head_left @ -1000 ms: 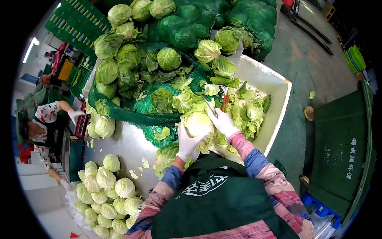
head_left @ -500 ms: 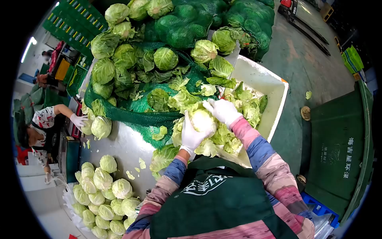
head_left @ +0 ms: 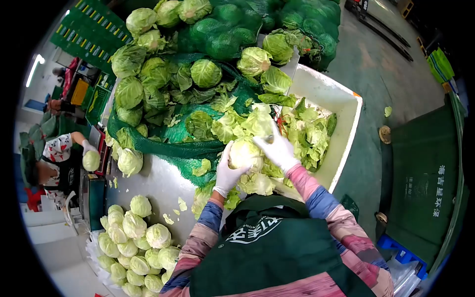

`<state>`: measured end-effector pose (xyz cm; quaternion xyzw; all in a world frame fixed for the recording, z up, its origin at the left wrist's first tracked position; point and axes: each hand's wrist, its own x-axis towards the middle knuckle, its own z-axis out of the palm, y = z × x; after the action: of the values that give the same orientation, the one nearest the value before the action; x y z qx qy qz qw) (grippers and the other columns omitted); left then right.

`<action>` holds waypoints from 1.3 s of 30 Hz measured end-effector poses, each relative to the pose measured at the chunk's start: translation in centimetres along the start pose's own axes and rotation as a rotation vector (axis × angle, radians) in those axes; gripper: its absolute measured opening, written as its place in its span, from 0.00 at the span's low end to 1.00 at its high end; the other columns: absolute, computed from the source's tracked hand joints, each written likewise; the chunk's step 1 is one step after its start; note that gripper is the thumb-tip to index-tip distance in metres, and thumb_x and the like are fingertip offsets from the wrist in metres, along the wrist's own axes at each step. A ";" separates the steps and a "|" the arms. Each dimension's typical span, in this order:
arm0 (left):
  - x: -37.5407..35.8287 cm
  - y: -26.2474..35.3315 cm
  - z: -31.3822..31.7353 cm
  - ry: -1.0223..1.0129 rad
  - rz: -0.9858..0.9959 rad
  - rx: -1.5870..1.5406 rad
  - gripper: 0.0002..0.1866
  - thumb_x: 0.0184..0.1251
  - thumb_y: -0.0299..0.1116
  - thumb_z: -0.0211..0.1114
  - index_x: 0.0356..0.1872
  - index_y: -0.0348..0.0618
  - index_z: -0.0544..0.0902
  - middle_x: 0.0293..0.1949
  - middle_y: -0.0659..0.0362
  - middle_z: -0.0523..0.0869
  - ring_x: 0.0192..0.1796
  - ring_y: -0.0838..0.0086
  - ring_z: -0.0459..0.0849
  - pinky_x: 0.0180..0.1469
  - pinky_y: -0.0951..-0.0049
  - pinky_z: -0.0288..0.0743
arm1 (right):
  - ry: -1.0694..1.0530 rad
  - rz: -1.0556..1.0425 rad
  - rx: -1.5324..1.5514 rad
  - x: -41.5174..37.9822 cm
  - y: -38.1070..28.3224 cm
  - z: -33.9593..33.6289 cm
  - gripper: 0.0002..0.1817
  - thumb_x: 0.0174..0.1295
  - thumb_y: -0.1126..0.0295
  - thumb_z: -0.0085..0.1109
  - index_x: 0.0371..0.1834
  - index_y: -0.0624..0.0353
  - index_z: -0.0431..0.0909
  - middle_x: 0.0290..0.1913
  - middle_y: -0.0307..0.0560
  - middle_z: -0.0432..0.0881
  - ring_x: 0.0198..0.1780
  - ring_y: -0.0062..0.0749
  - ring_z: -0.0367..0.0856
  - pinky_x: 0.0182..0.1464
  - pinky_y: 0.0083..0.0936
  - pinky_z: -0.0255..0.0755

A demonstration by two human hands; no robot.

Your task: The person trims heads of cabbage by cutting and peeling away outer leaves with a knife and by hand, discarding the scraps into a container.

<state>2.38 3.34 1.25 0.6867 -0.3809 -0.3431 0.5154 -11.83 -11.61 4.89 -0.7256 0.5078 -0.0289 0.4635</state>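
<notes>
Left hand and right hand, both white-gloved, grasping a pale round cabbage head, beside a white leaf-filled tub, above a green net sack

White gloves on both hands, left hand and right hand, thin and smooth, ending at the wrists. Behind the grip, long sleeves in horizontal bands of pink, blue, grey and dark red, slightly mottled, the same pattern on both arms. Nearer the body, a dark green apron covering the chest, narrowing to a bib just below the wrists. White printed lettering curved across the bib, too small and skewed to read.
</notes>
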 end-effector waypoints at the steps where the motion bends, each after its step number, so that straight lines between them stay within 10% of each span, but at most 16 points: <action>1: 0.1 -0.2 -0.1 -0.002 0.032 0.069 0.48 0.46 0.33 0.79 0.69 0.35 0.62 0.60 0.48 0.76 0.59 0.68 0.78 0.62 0.71 0.71 | 0.044 -0.081 -0.069 -0.4 -0.3 1.0 0.51 0.52 0.32 0.54 0.73 0.54 0.58 0.57 0.58 0.79 0.58 0.46 0.78 0.58 0.34 0.72; 4: -0.1 -1.0 -0.2 0.011 0.038 0.044 0.48 0.46 0.32 0.79 0.70 0.36 0.61 0.60 0.48 0.76 0.59 0.68 0.78 0.62 0.70 0.71 | 0.129 -0.140 -0.174 0.3 0.8 4.4 0.44 0.53 0.34 0.55 0.68 0.52 0.69 0.62 0.53 0.75 0.63 0.45 0.73 0.61 0.37 0.67; 8: -0.6 -1.5 -1.0 -0.047 -0.005 -0.101 0.49 0.45 0.32 0.79 0.70 0.35 0.60 0.63 0.49 0.72 0.62 0.68 0.75 0.64 0.70 0.69 | 0.287 -0.095 0.123 2.8 3.5 6.0 0.21 0.57 0.49 0.61 0.38 0.56 0.79 0.34 0.54 0.82 0.38 0.50 0.82 0.42 0.38 0.76; 10: -1.1 -2.4 -1.2 -0.048 0.002 -0.059 0.49 0.44 0.34 0.80 0.69 0.34 0.62 0.64 0.48 0.71 0.65 0.66 0.73 0.66 0.68 0.66 | 0.315 -0.146 -0.066 3.8 6.9 6.8 0.21 0.57 0.50 0.61 0.36 0.58 0.78 0.36 0.54 0.83 0.39 0.51 0.82 0.43 0.39 0.75; 17: -1.6 -2.3 -2.0 0.000 0.088 0.195 0.48 0.44 0.36 0.80 0.68 0.34 0.64 0.68 0.49 0.66 0.69 0.61 0.68 0.70 0.65 0.61 | 0.106 0.118 0.120 3.9 8.2 5.9 0.36 0.55 0.43 0.63 0.54 0.64 0.74 0.43 0.61 0.83 0.47 0.51 0.82 0.51 0.36 0.74; 21: -1.3 -2.3 -3.3 -0.004 -0.150 -0.222 0.48 0.51 0.33 0.77 0.70 0.34 0.57 0.68 0.49 0.64 0.70 0.65 0.65 0.71 0.66 0.61 | 0.011 -0.096 0.368 0.4 5.7 6.7 0.51 0.54 0.45 0.67 0.71 0.70 0.56 0.58 0.60 0.77 0.59 0.41 0.77 0.62 0.29 0.68; 24: -0.9 -2.0 -2.2 0.090 -0.198 -0.331 0.51 0.50 0.34 0.77 0.71 0.33 0.52 0.67 0.49 0.65 0.68 0.64 0.67 0.70 0.67 0.62 | -0.051 -0.056 0.515 0.7 6.1 8.1 0.45 0.51 0.49 0.72 0.65 0.68 0.64 0.52 0.57 0.81 0.54 0.41 0.79 0.58 0.29 0.71; 26: -1.0 -2.3 -1.0 0.210 0.082 0.426 0.52 0.48 0.36 0.79 0.71 0.33 0.54 0.65 0.48 0.65 0.65 0.63 0.69 0.68 0.67 0.64 | -0.173 0.070 0.632 0.5 5.6 6.4 0.41 0.51 0.53 0.72 0.62 0.67 0.67 0.48 0.55 0.82 0.51 0.41 0.80 0.55 0.30 0.72; 32: -0.1 -2.7 -5.0 0.084 -0.219 -0.338 0.39 0.58 0.40 0.70 0.68 0.44 0.61 0.62 0.48 0.70 0.63 0.58 0.72 0.65 0.59 0.69 | 0.079 -0.166 0.094 3.7 8.3 9.4 0.25 0.47 0.71 0.64 0.51 0.65 0.72 0.37 0.53 0.83 0.41 0.37 0.82 0.44 0.33 0.76; 37: -1.8 -0.9 -5.4 0.094 -0.352 -1.041 0.34 0.69 0.59 0.48 0.70 0.52 0.62 0.67 0.57 0.69 0.68 0.62 0.69 0.68 0.56 0.64 | 0.041 0.225 1.309 4.2 11.3 4.7 0.40 0.50 0.55 0.70 0.65 0.61 0.64 0.55 0.62 0.75 0.52 0.47 0.79 0.49 0.39 0.77; 39: -2.2 1.1 -4.4 0.099 -0.394 -1.256 0.33 0.71 0.59 0.43 0.70 0.54 0.62 0.68 0.57 0.68 0.67 0.61 0.70 0.69 0.55 0.63 | 0.269 -0.075 -0.064 -0.8 4.3 0.2 0.51 0.51 0.46 0.68 0.73 0.58 0.53 0.62 0.63 0.68 0.57 0.52 0.76 0.54 0.38 0.77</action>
<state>4.98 7.04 3.47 0.3273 0.0488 -0.5558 0.7626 -15.17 -11.08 2.17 -0.7478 0.5387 -0.1271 0.3666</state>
